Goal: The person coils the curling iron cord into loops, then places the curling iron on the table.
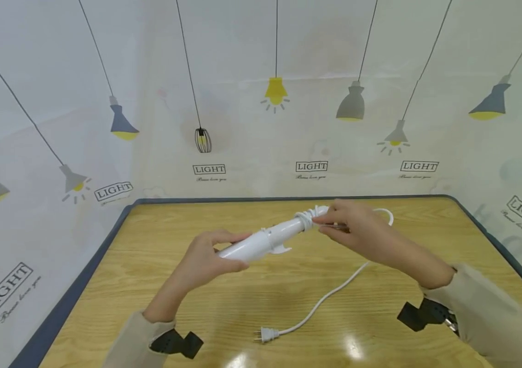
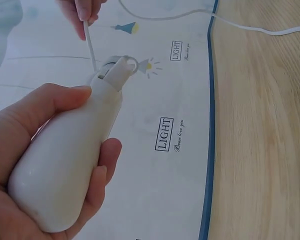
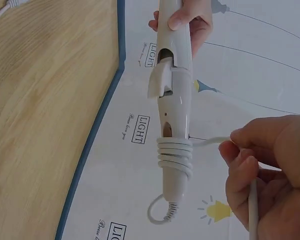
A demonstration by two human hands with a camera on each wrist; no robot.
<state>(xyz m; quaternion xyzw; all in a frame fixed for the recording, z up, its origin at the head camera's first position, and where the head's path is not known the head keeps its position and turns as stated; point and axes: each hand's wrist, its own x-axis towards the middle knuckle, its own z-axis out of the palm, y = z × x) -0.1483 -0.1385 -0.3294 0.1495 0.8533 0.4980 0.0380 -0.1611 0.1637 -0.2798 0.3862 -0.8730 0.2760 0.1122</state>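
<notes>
My left hand (image 1: pixel 202 260) grips one end of a white curling iron (image 1: pixel 252 246), held tilted above the table with its other end up to the right. In the right wrist view its lever (image 3: pixel 160 79) sticks out from the side. Several turns of white power cord (image 3: pixel 175 152) are wound round the handle near its tail. Beside these turns, my right hand (image 1: pixel 364 232) pinches the cord between thumb and fingers, drawing it out to the side. From there the loose cord loops down to the two-pin plug (image 1: pixel 269 335), which lies on the table.
The wooden table (image 1: pixel 224 306) has a dark blue edge (image 1: pixel 251 198) along the back and sides. Pale wall sheets (image 1: pixel 251 122) printed with lamps surround it. A black wrist camera (image 1: pixel 178 343) sits at the left sleeve, another camera (image 1: pixel 419 314) at the right.
</notes>
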